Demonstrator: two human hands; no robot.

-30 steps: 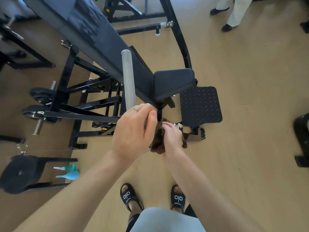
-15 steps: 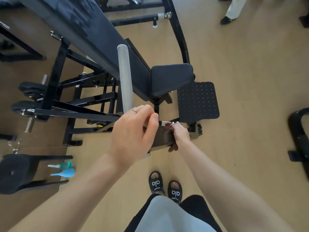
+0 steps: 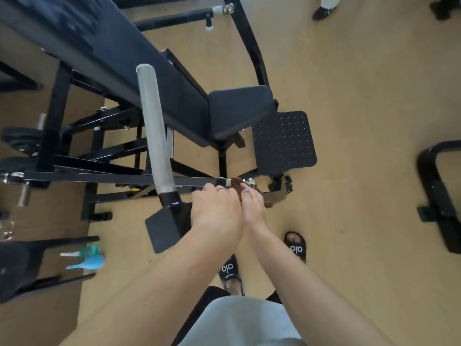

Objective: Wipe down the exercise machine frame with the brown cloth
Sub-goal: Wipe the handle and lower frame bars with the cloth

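The black exercise machine frame (image 3: 99, 176) runs across the middle, with a grey knurled handle (image 3: 152, 126) rising from it, a padded seat (image 3: 239, 111) and a dotted footplate (image 3: 283, 141). The brown cloth (image 3: 237, 183) is bunched over the near end of the horizontal bar, mostly hidden by my fingers. My left hand (image 3: 214, 211) grips the cloth and bar end from the left. My right hand (image 3: 252, 203) presses against it, fingers curled over the cloth from the right.
Two spray bottles, teal (image 3: 84, 250) and blue (image 3: 87, 262), lie on the floor at left beside a black stand. Weight plates (image 3: 20, 141) hang at far left. Another black machine (image 3: 434, 196) sits at right. A person's shoe (image 3: 321, 12) shows at top.
Both hands have dropped lower and come together at the bar's end. The cloth, stretched between them before, is now bunched under my fingers. The camera has moved closer.
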